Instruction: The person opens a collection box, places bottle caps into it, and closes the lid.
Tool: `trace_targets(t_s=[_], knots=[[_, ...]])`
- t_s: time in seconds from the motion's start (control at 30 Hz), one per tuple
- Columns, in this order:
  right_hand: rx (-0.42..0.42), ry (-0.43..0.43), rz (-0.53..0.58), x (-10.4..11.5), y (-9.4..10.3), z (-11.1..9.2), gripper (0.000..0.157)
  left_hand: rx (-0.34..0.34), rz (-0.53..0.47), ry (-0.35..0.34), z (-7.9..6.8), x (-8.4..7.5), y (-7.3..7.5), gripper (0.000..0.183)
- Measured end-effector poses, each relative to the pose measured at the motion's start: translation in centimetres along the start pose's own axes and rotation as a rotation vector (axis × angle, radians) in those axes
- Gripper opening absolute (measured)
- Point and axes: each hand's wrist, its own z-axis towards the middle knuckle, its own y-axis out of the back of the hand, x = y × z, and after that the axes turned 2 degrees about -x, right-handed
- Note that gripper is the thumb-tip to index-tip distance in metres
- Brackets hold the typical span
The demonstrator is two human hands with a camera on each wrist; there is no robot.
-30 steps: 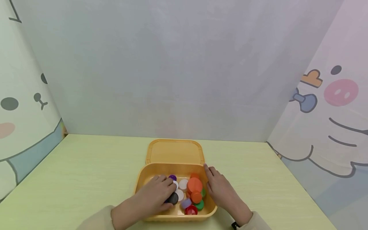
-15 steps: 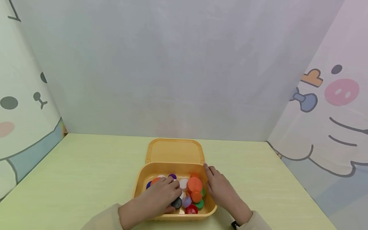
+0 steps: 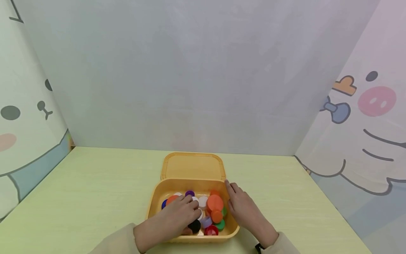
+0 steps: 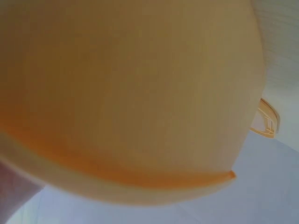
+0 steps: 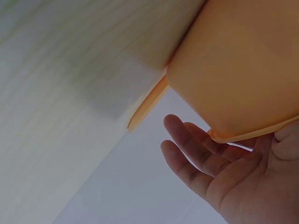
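Observation:
A yellow box (image 3: pixel 203 239) holds several round plastic caps. My left hand (image 3: pixel 172 220) reaches over its near left rim, and its thumb and fingers pinch a black bottle cap (image 3: pixel 194 226). My right hand (image 3: pixel 245 211) rests on the right rim with loosely extended fingers; the right wrist view shows those fingers (image 5: pixel 191 168) outside the wall. Around the left hand lie orange (image 3: pixel 173 200), blue (image 3: pixel 164 203) and purple (image 3: pixel 189 193) caps. The left wrist view is mostly filled by the box's outer wall (image 4: pixel 140 93).
The box's lid (image 3: pixel 193 165) lies open behind it on the pale green table (image 3: pixel 111 183). Further right in the box are a large orange cap (image 3: pixel 215 203), a red cap (image 3: pixel 211 230) and a lilac cap (image 3: pixel 206 222). A grey curtain (image 3: pixel 190 77) hangs behind.
My left hand has shifted right and toward me inside the box, and the black cap has gone with it. Orange and blue caps have come into sight behind the hand. The right hand stays put.

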Motion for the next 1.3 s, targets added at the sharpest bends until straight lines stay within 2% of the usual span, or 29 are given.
trace_targets(t_s=[0.17,0.27,0.43,0.6,0.7,0.83,1.0,1.17,1.3], knots=[[0.002,-0.004,-0.001,0.0,0.0,0.0,0.051,-0.05,0.031,-0.016,-0.2,0.0,-0.1,0.033],[0.004,-0.005,-0.002,0.0,0.1,0.0,0.051,-0.044,0.027,-0.008,-0.2,0.1,0.0,0.031],[0.007,-0.005,-0.004,0.0,0.1,0.0,0.051,-0.009,-0.051,0.05,-0.2,0.4,0.6,0.027],[0.012,-0.006,-0.002,0.0,0.1,0.1,0.051,-0.064,-0.149,0.111,-0.2,1.4,1.4,0.023],[0.014,-0.009,0.0,-0.1,0.1,0.1,0.051,-0.133,-0.175,0.142,-0.2,2.4,1.8,0.021],[0.018,-0.012,0.004,-0.1,0.0,0.1,0.051,-0.193,-0.179,0.218,-0.2,4.1,2.0,0.021],[0.024,-0.011,0.003,-0.1,0.0,0.1,0.051,-0.219,-0.154,0.327,-0.3,6.6,1.7,0.022],[0.026,-0.015,0.006,-0.1,0.0,0.2,0.051,-0.242,-0.132,0.404,-0.6,9.1,0.6,0.02],[0.026,-0.017,0.006,-0.1,-0.1,0.2,0.051,-0.236,-0.188,0.465,-0.9,10.8,-0.7,0.017]])
